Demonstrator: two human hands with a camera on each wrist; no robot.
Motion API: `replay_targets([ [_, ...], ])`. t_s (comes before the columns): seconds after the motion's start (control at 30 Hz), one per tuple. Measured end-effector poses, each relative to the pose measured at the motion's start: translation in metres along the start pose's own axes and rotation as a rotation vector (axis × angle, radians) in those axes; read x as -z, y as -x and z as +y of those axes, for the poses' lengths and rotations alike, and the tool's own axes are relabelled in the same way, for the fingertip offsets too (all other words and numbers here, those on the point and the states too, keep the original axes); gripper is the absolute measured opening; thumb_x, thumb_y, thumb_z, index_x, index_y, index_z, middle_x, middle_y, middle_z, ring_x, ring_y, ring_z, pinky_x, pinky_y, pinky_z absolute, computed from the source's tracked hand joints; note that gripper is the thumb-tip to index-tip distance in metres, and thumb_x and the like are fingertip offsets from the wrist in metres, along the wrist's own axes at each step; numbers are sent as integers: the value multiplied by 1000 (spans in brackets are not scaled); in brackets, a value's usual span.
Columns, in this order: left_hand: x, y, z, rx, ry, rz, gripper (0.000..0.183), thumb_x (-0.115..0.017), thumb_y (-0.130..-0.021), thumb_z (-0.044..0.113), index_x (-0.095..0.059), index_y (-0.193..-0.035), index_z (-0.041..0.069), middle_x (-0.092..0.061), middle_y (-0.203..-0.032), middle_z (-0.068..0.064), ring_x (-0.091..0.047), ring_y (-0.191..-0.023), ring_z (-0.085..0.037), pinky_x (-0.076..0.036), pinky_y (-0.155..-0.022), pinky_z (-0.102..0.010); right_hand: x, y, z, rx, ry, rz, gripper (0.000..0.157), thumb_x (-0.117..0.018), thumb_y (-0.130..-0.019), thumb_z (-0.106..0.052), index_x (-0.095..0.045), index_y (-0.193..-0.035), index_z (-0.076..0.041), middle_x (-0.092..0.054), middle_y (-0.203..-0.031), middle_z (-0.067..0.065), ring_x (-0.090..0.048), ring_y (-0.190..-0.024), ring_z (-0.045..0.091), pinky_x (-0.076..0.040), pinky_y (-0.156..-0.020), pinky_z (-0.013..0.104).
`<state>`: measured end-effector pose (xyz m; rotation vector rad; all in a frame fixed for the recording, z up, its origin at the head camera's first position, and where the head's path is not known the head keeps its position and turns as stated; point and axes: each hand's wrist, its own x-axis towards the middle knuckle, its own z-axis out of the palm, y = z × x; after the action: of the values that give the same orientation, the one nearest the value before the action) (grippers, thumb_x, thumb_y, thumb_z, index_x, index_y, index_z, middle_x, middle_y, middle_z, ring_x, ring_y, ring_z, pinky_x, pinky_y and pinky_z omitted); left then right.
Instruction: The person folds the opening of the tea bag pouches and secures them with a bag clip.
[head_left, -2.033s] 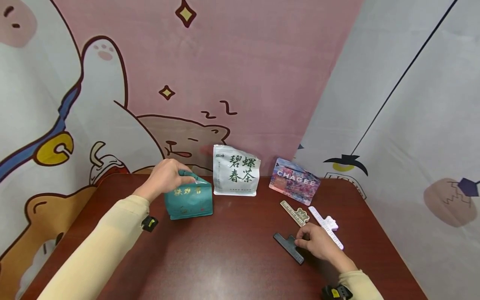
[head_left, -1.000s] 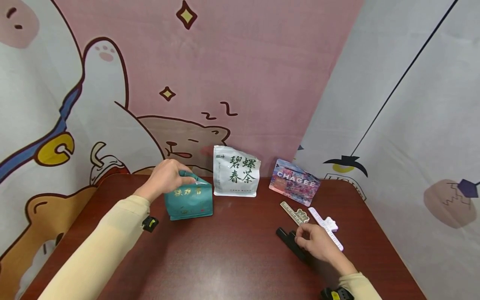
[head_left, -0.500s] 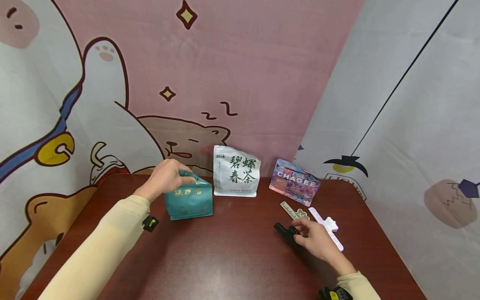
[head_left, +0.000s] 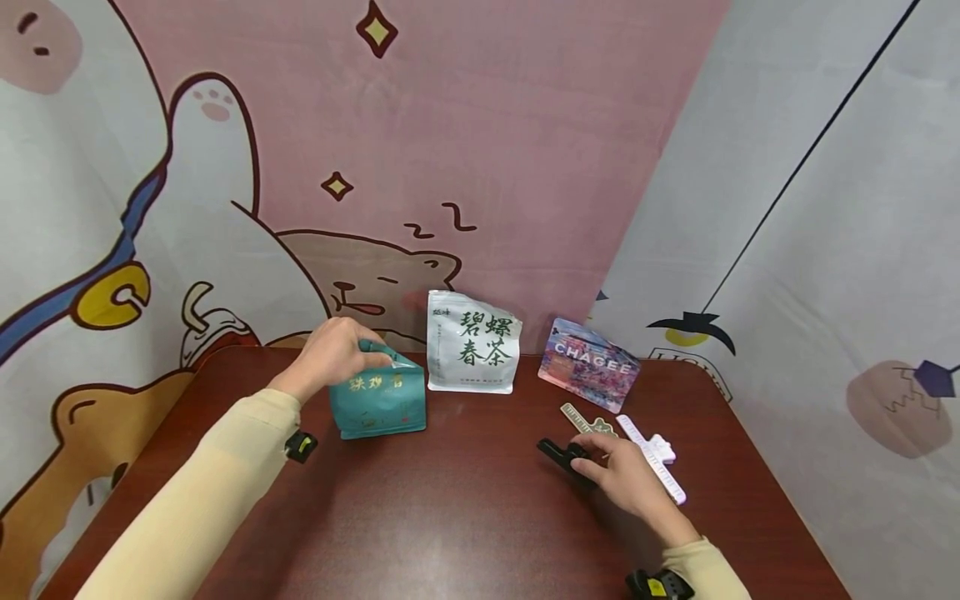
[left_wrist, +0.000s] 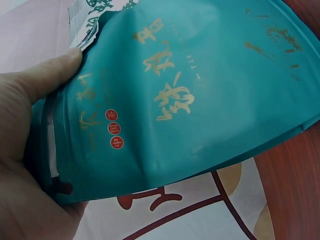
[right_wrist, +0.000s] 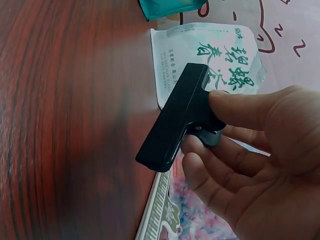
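A person in pale yellow sleeves works at a reddish-brown counter (head_left: 435, 525). The left hand (head_left: 330, 354) pinches the top edge of a teal tea pouch (head_left: 378, 408), which stands at the counter's left; some of its fingers are hidden behind the pouch. The right hand (head_left: 626, 475) grips a black clip (right_wrist: 175, 115) by its handles, between thumb and fingers, seemingly just above the counter's right half. Near it lie a gold ruler clip (head_left: 578, 421) and a white ruler clip (head_left: 652, 458).

The black clip could twist or drop if the thumb slid off its small handle, and a low sweep might nudge the gold ruler clip. Should the left hand's pinch loosen, the pouch top could spread or the pouch lean over.

The teal pouch carries gold characters for Tieguanyin, 铁观音, and red circles reading 中国茶, "China tea". At the back, a white pouch (head_left: 472, 350) reads 碧螺春茶, Biluochun tea, in green; its finer print is too small. Beside it, a tilted pink-and-blue pouch (head_left: 588, 367) says CHAGEE.
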<state>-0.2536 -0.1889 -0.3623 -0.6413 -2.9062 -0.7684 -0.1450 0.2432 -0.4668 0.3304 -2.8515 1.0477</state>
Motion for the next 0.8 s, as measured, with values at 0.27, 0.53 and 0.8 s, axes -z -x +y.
replay_targets([
  [0.27, 1, -1, 0, 22, 0, -5, 29, -83, -88, 27, -82, -109, 6, -78, -106, -14, -48, -48, -10, -32, -51, -31, -10, -6, -9, 57, -12, 60, 26, -82, -85, -5, -77, -111, -6, -77, -98, -1, -69, -91, 20, -54, -80, 37],
  [0.53, 1, -1, 0, 31, -4, -11, 31, -83, -88, 29, -82, -110, 7, -78, -109, -14, -58, -55, -10, -38, -52, -31, -15, -13, -20, 83, -46, 74, 27, -82, -87, -6, -76, -114, -7, -77, -101, 0, -70, -96, 22, -53, -84, 43],
  [0.8, 1, 0, 1, 39, 8, -13, 31, -82, -88, 28, -81, -111, 6, -77, -110, -15, -56, -53, -10, -36, -51, -31, -18, -22, -27, 85, -82, 72, 27, -80, -89, -8, -75, -116, -8, -76, -102, 1, -67, -90, 17, -51, -76, 31],
])
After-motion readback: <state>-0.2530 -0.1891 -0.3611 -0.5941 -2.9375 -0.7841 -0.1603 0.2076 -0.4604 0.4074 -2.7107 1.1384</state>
